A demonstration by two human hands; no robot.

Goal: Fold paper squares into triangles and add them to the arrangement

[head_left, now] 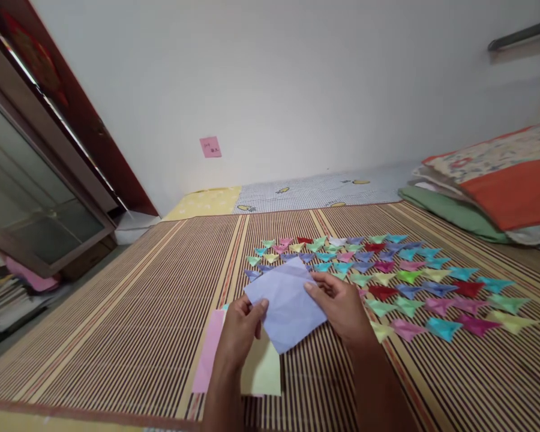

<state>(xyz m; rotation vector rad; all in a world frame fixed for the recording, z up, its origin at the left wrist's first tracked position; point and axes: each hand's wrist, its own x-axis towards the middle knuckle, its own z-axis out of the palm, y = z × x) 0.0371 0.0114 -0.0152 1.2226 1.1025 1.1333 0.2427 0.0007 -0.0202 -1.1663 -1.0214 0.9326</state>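
A square sheet of lavender origami paper [290, 306], faintly creased, is held up above the striped mat. My left hand [243, 327] pinches its left edge between thumb and fingers. Along the right edge, my right hand [339, 303] grips it the same way. Below my left hand lie flat sheets of coloured paper, a pale green sheet [265, 372] and a pink sheet [208, 354], partly hidden by my hand and forearm. Rows of folded paper shapes in many colours, such as a cyan one [444, 329], spread over the mat behind and to the right.
The striped mat [117, 318] covers the bed. Folded bedding [508, 186] is stacked at the right, against a white wall [297, 90] bearing a pink note [210, 147]. At the left stand a glass-panelled door [40, 180] and a pile of books [4, 300].
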